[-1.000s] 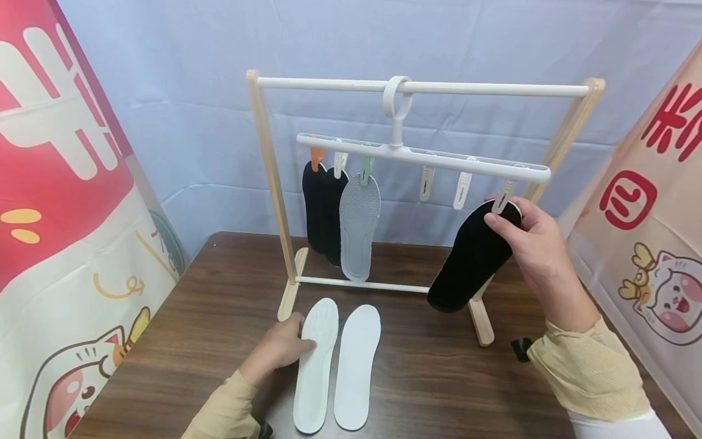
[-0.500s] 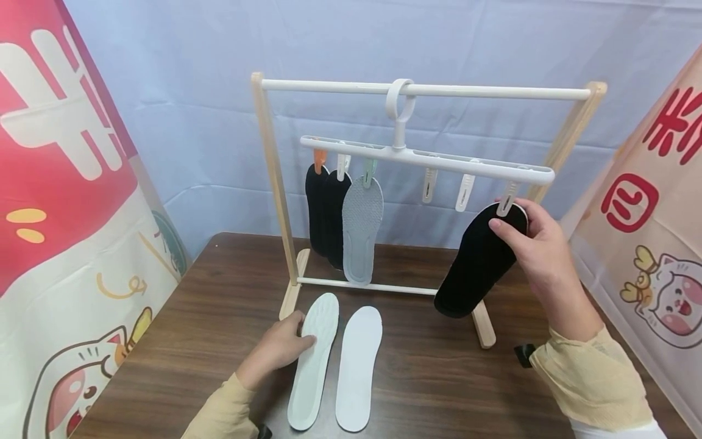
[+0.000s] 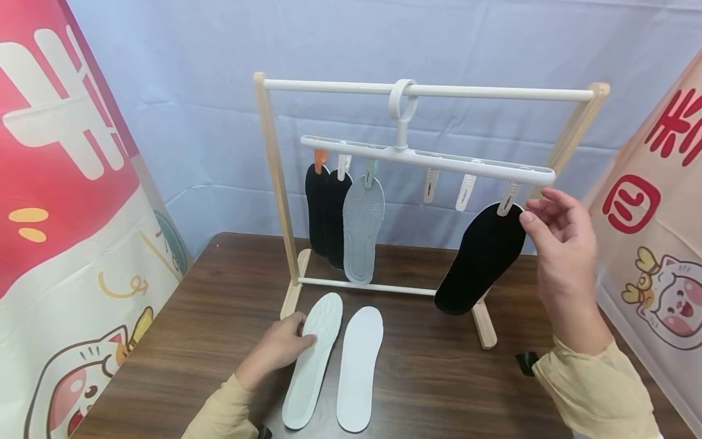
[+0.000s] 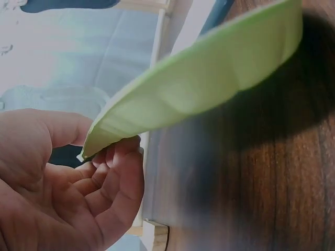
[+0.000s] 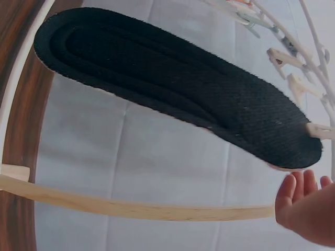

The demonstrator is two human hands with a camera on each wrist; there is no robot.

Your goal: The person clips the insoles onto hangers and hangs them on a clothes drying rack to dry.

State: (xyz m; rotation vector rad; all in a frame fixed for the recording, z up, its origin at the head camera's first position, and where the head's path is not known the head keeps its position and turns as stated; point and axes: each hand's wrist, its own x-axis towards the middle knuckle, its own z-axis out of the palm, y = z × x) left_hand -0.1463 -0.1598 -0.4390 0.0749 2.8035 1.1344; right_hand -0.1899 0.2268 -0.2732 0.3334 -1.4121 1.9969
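Note:
My left hand (image 3: 280, 344) pinches the edge of a pale green-white insole (image 3: 314, 363) between thumb and fingers. In the left wrist view this insole (image 4: 193, 78) is tilted and stands partly off the table. Beside it lies a flat white insole (image 3: 359, 366). At the hanger's right end a black insole (image 3: 482, 259) hangs slanted from a white clip (image 3: 509, 198). My right hand (image 3: 565, 256) is at its upper right edge, fingers loosely bent and holding nothing. Whether the thumb tip touches the black insole (image 5: 172, 78) I cannot tell.
A white clip hanger (image 3: 428, 160) hangs from a wood-framed rack (image 3: 329, 86). Two black insoles (image 3: 336, 219) and a grey insole (image 3: 364, 231) hang from its left clips. Two clips (image 3: 465, 192) right of the hook hold nothing. The dark wooden table (image 3: 219, 317) lies below.
My right hand has let go of the black insole and moved right; the insole hangs from its clip. My left hand has tilted the pale insole, its near end swinging left.

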